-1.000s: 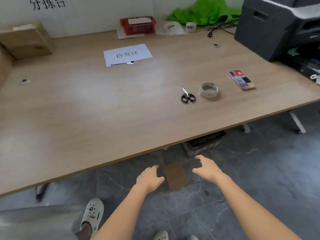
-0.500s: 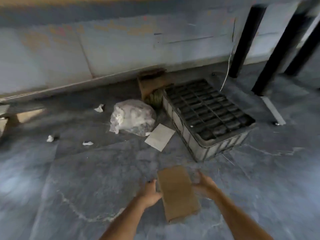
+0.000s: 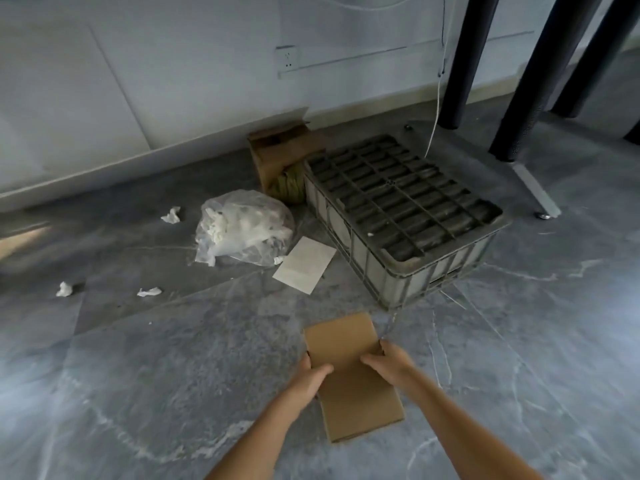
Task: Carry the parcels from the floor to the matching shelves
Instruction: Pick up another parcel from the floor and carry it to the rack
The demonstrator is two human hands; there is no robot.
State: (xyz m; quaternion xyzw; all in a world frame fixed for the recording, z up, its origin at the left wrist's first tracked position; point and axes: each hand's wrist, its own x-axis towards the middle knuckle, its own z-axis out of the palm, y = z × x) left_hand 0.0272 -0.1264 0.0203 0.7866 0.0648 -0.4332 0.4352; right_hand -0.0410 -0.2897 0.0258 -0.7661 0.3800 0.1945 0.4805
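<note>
— Parcel [image 3: 349, 372], where is it?
— Flat brown cardboard, low over the grey floor [image 3: 145, 368], near the middle. The left hand [image 3: 311, 374] grips its left edge, the right hand [image 3: 389, 362] its right edge, thumbs on top.
— Beyond it?
— An upturned grey crate [image 3: 401, 216] far right, a clear plastic bag [image 3: 242, 228] far left.

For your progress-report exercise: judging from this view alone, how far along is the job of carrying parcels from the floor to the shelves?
Done: nothing shows as delivered; no shelf is in view. In hand: the left hand and right hand grip the sides of a flat brown parcel low over the grey floor. Left: lifting it and carrying it to its shelf. Whether the open cardboard box by the wall counts as another parcel is unclear.
</note>
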